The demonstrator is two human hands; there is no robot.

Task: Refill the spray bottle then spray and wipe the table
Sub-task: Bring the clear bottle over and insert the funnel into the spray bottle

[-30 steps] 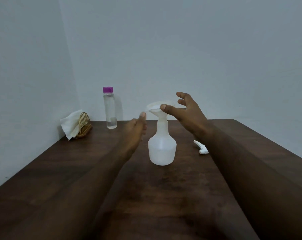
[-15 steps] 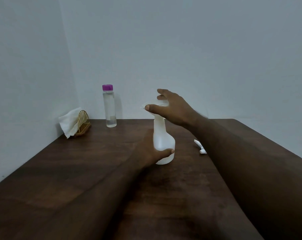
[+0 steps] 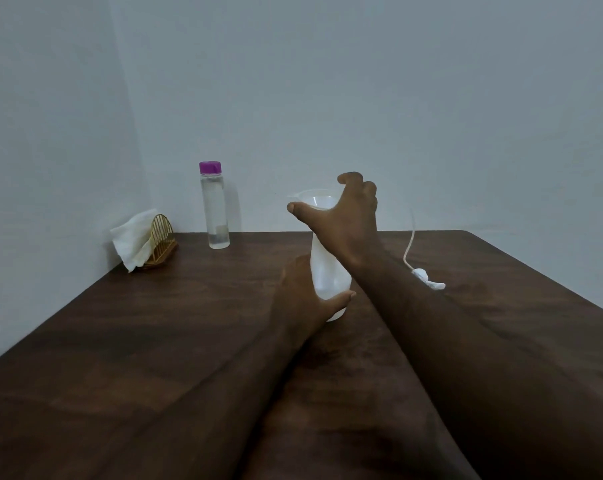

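Observation:
A white translucent spray bottle (image 3: 327, 275) without its head stands mid-table, with a white funnel (image 3: 315, 198) in its neck. My left hand (image 3: 301, 301) is wrapped around the bottle's lower body. My right hand (image 3: 345, 216) grips the funnel from the right, thumb across its front. The spray head (image 3: 426, 277) with its thin tube lies on the table to the right, behind my right forearm. A clear water bottle (image 3: 215, 207) with a purple cap stands at the back left.
A gold wire holder (image 3: 159, 242) with white napkins (image 3: 132, 239) sits in the back left corner by the wall. The dark wooden table (image 3: 120, 341) meets walls at the left and back.
My left hand closed around the spray bottle's base. My right hand came down onto the funnel and took hold of it. The view shifted slightly.

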